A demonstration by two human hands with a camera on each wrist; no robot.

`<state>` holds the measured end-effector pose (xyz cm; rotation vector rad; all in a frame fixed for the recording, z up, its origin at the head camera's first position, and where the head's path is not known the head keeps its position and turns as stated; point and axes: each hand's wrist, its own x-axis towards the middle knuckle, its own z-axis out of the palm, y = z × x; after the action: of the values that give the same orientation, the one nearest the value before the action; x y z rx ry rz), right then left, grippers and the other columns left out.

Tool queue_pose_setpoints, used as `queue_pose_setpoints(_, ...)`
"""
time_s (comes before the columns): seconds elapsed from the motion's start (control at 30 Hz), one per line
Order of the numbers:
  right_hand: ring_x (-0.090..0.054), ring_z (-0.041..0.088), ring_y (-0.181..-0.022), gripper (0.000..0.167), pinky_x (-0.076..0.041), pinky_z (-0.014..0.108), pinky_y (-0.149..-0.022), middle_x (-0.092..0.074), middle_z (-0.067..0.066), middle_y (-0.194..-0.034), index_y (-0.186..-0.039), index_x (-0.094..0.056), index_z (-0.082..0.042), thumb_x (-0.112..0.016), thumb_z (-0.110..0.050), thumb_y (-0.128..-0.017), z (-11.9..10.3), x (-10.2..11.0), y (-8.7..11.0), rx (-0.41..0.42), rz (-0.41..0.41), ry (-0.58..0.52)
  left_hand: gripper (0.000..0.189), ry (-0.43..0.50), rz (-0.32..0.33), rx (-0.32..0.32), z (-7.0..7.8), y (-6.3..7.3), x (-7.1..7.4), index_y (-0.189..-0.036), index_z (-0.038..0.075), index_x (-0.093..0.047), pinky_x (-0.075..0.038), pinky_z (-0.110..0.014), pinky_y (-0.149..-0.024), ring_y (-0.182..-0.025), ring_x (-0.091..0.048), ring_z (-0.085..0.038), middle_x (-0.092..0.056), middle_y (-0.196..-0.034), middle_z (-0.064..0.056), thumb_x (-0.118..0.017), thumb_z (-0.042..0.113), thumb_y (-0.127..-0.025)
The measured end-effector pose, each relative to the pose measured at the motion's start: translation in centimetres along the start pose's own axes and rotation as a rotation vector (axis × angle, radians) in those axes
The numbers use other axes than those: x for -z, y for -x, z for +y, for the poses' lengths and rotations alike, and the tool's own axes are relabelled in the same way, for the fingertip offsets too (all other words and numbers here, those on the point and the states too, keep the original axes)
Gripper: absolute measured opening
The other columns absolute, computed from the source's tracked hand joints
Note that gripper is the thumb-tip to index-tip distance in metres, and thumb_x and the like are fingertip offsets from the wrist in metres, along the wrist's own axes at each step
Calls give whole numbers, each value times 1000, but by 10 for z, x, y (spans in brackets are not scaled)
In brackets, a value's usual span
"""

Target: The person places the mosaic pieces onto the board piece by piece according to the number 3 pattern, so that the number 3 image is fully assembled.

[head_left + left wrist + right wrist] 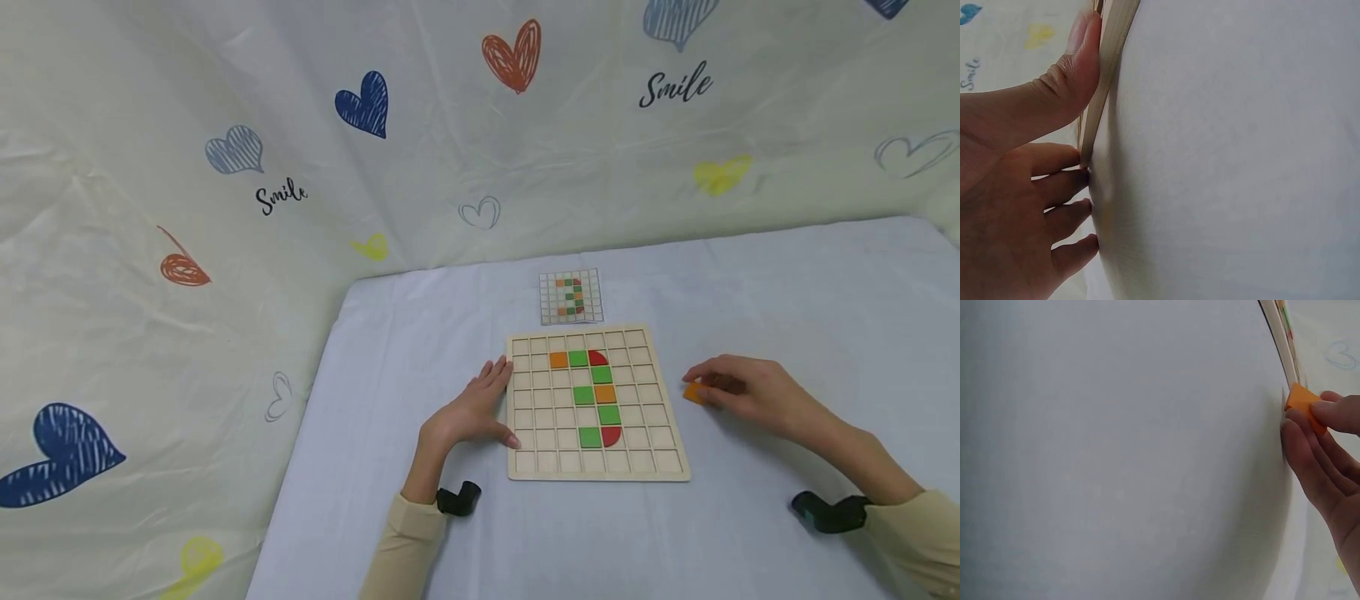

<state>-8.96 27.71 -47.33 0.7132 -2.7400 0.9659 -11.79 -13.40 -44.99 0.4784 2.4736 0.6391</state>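
On the white cloth lies a square wooden grid board (536, 464) holding several green, orange and red tiles in its cells. The two red tiles (611, 436) have a rounded side. My left hand (472, 408) rests at the board's left edge, fingers extended along it and the thumb on the rim; the left wrist view shows the thumb against the wooden side (1107, 81). To the right of the board, my right hand (757, 392) pinches an orange square tile (1305, 407) between thumb and fingers, just above the cloth and apart from the board.
A small pattern card (547, 310) with a printed grid and coloured cells lies just behind the board. Behind the table hangs a pale curtain (420, 183) with hearts and lettering. Black wrist cameras (459, 498) sit on both wrists.
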Motion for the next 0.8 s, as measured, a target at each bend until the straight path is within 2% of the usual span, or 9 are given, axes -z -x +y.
queue_pose_setpoints(0.17, -63, -4, -79, 30, -50, 6, -70, -75, -5, -97, -106, -77, -13, -80, 4, -82, -4, 2, -1, -45, -39, -30, 124, -2, 1, 4, 0, 0, 0, -166, 9, -12, -9, -43, -132, -162, 1, -25, -5, -174, -5, -94, 27, -74)
queue_pose_setpoints(0.27, -63, -2, -77, 27, -53, 12, -66, -76, 0, -100, -109, -75, -9, -79, 3, -85, -9, 3, -3, -115, -93, -83, 124, -2, 3, 4, 0, 0, 0, -166, 9, -12, -10, -44, -132, -162, 0, -25, -5, -174, -5, -93, 27, -74)
queue_pose_setpoints(0.4, -63, -3, -81, 30, -55, 14, -68, -76, 10, -108, -115, -74, -4, -81, -4, -86, -16, 1, -6, -192, -137, -137, 123, 1, 2, -1, 1, 1, 1, -166, 8, -12, -9, -44, -132, -162, 0, -26, -6, -174, -6, -93, 26, -75)
queue_pose_setpoints(0.6, -65, -4, -83, 37, -56, 12, -71, -75, 16, -113, -119, -72, 0, -83, -3, -84, -22, -5, -8, -175, -125, -197, 123, 7, -6, 2, 0, 1, 1, -166, 9, -11, -9, -43, -132, -162, 1, -25, -5, -174, -5, -93, 26, -75)
queue_pose_setpoints(0.8, -65, 0, -82, 36, -57, 13, -73, -76, 9, -107, -117, -73, -2, -84, -4, -83, -33, -9, -12, -163, -148, -212, 124, 3, -11, -2, -1, 0, 1, -166, 9, -11, -8, -43, -132, -162, 2, -25, -4, -175, -5, -93, 27, -75)
